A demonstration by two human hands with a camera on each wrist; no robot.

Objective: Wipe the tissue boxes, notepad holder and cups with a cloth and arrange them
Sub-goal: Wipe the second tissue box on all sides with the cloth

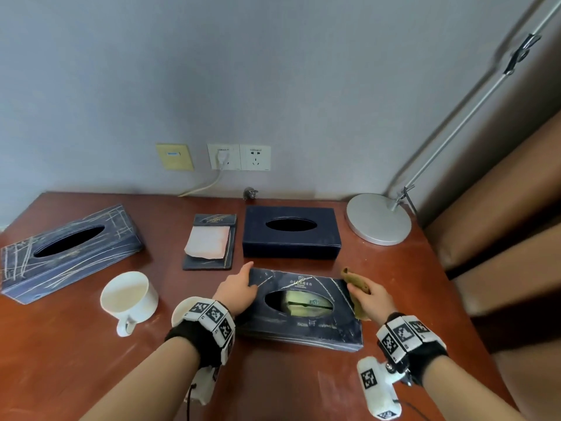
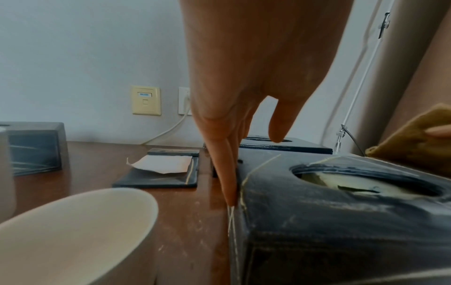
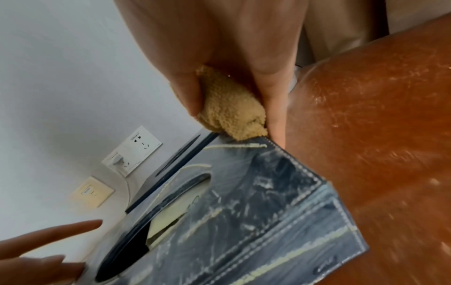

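Observation:
A scuffed dark tissue box (image 1: 303, 326) with tissues inside lies at the desk's front centre. My left hand (image 1: 239, 288) rests against its left end with straight fingers (image 2: 229, 183) down the side. At the box's right end my right hand (image 1: 372, 299) pinches a mustard cloth (image 1: 356, 287) between thumb and fingers (image 3: 275, 115) and presses it on the far right corner. A scratched tissue box (image 1: 69, 250) lies far left and a plain dark one (image 1: 291, 232) at the back. The notepad holder (image 1: 209, 241) lies between them. One white cup (image 1: 129, 299) stands front left; another (image 2: 73, 231) is half hidden by my left wrist.
A silver lamp base (image 1: 379, 218) stands at the back right, its arm slanting up the wall. Wall sockets (image 1: 239, 156) with a plugged cable sit above the brown desk (image 1: 91, 360). Brown upholstery (image 1: 501, 223) borders the desk's right edge.

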